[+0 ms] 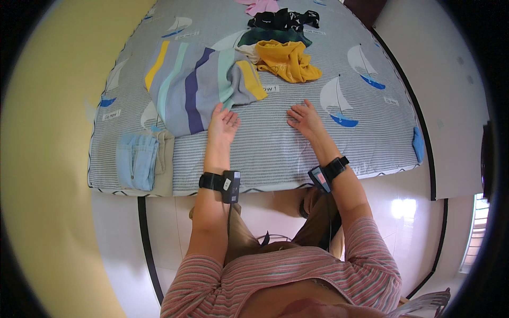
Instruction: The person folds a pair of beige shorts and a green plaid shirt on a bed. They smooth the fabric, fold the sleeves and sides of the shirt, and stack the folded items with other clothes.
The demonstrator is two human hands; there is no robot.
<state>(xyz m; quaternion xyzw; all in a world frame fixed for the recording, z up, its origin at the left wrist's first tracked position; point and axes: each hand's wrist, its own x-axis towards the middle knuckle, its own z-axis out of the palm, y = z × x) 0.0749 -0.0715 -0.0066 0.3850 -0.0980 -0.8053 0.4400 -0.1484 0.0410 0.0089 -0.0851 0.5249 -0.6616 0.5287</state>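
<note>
A striped garment (199,85) in grey, purple, mint and yellow lies spread on the bed (328,143). My left hand (222,124) rests palm up at its near edge, fingers apart, touching the cloth's hem. My right hand (305,119) lies flat on the bare striped bedsheet to the right, fingers spread, holding nothing. Both wrists carry black bands with small devices.
A yellow garment (286,61), a dark green one (273,36), a black one (283,19) and a pink one (262,5) are heaped at the far side. Folded light-blue jeans (137,160) lie on a beige piece at the bed's near left corner. A yellow wall runs along the left.
</note>
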